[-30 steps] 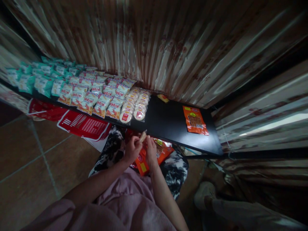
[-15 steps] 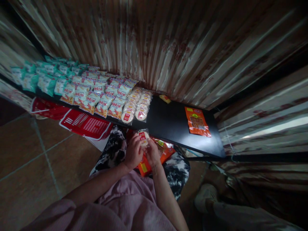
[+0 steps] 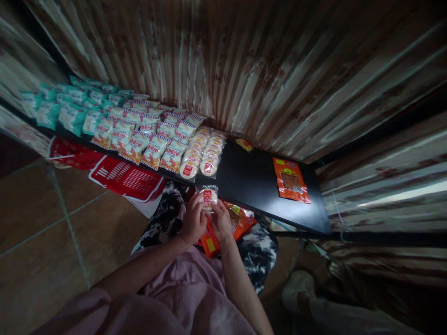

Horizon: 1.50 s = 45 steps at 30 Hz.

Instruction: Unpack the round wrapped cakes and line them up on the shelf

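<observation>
A small round snack packet [image 3: 207, 196] with a red label is pinched between both my hands just below the front edge of the black shelf [image 3: 251, 186]. My left hand [image 3: 193, 221] grips its left side, my right hand [image 3: 221, 222] its right side. Under my hands, on my lap, lies an orange snack bag [image 3: 240, 221]. On the shelf just above, two rows of the same round packets [image 3: 200, 153] lie beside rows of red and white packets [image 3: 146, 135].
Teal packets [image 3: 59, 109] fill the shelf's far left. One orange packet [image 3: 291, 179] and a small yellow packet [image 3: 244, 144] lie on the shelf's right part. A red basket [image 3: 124, 179] sits on the tiled floor. Striped wall behind. A shoe [image 3: 296, 284] at lower right.
The round packet has turned from edge-on to label facing me and risen slightly towards the shelf edge. Both hands stay on it.
</observation>
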Each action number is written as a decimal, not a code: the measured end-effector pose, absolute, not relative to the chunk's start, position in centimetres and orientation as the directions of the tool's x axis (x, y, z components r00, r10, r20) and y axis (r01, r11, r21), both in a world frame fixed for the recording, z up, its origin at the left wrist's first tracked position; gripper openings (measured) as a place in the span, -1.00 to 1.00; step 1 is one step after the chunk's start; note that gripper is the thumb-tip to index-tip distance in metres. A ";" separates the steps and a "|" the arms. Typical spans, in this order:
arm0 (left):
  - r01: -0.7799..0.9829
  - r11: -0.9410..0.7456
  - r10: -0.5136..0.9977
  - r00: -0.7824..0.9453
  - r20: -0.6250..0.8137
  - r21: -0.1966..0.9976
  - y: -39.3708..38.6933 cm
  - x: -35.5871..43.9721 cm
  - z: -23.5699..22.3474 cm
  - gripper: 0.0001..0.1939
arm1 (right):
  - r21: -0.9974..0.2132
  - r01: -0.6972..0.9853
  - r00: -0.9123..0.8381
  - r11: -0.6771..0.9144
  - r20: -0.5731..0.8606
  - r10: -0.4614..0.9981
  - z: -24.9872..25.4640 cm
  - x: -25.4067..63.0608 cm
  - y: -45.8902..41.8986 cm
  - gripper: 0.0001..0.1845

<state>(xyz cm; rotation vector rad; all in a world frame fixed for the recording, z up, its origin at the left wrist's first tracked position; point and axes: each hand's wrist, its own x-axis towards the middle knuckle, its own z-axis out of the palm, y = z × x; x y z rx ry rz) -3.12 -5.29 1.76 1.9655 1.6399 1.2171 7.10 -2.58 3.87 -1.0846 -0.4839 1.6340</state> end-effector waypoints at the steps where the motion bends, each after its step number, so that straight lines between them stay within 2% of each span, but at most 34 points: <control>1: 0.640 -0.301 0.913 -0.019 0.406 0.707 -5.3 -3.2 1.8 -0.60 | -0.774 -0.530 -0.016 -0.346 -0.399 0.917 3.9 7.1 -2.6 -0.72; 10: 0.545 -0.249 0.918 -0.132 0.375 0.801 -4.8 -3.3 2.2 -0.67 | -0.808 -0.481 -0.025 -0.340 -0.375 0.927 3.8 7.0 -2.3 -0.70; 18: 0.465 -0.216 0.920 -0.199 0.338 0.859 -4.3 -3.7 1.6 -0.71 | -0.791 -0.522 -0.010 -0.320 -0.369 0.929 4.2 6.3 -2.0 -0.72; 24: 0.372 -0.174 0.931 -0.240 0.276 0.912 -3.8 -3.8 0.8 -0.75 | -0.822 -0.458 0.005 -0.338 -0.383 0.924 3.7 6.4 -2.0 -0.72; 29: 0.350 -0.144 0.932 -0.266 0.246 0.925 -3.3 -4.2 0.9 -0.78 | -0.853 -0.394 0.045 -0.342 -0.390 0.920 3.1 6.2 -1.8 -0.69; 37: 0.412 -0.204 0.899 -0.279 0.336 0.888 -2.0 -5.0 1.3 -0.77 | -0.890 -0.333 0.026 -0.310 -0.337 0.941 3.3 5.9 -0.7 -0.69; 45: 0.431 -0.207 0.897 -0.274 0.346 0.878 -0.7 -5.0 2.0 -0.72 | -0.911 -0.294 0.036 -0.289 -0.313 0.949 4.4 6.1 0.8 -0.63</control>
